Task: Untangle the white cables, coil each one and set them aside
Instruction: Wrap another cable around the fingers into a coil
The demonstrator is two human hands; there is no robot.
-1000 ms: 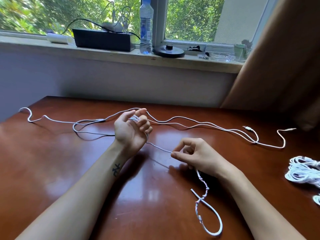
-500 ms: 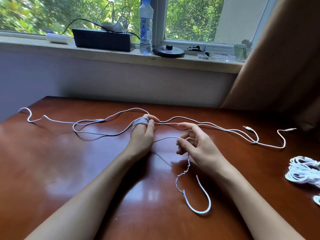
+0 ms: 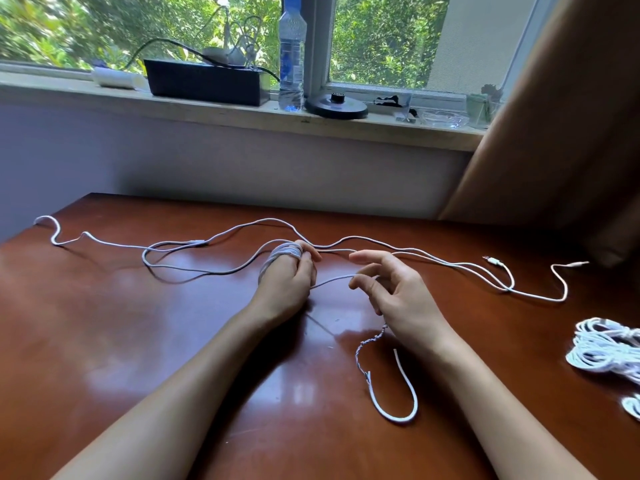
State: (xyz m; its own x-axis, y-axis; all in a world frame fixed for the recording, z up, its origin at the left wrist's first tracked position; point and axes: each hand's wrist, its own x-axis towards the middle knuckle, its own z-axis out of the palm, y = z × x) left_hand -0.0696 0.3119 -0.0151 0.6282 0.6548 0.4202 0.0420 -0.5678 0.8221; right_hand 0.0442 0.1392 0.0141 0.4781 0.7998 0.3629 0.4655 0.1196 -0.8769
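White cable (image 3: 284,252) — thin, round, smooth — was wound in several turns round the curled fingers of the left hand (image 3: 289,282), thumb pressed on it. One strand ran through the loosely hooked fingers of the right hand (image 3: 405,299) to a twisted loop on the glossy wooden surface (image 3: 104,323). Two coiled bundles (image 3: 606,348) lay far right.

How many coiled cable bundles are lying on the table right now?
2: the first bundle lies at the right edge of the table; the second bundle, just nearer the person, is mostly cut off by the frame. More may lie out of view.
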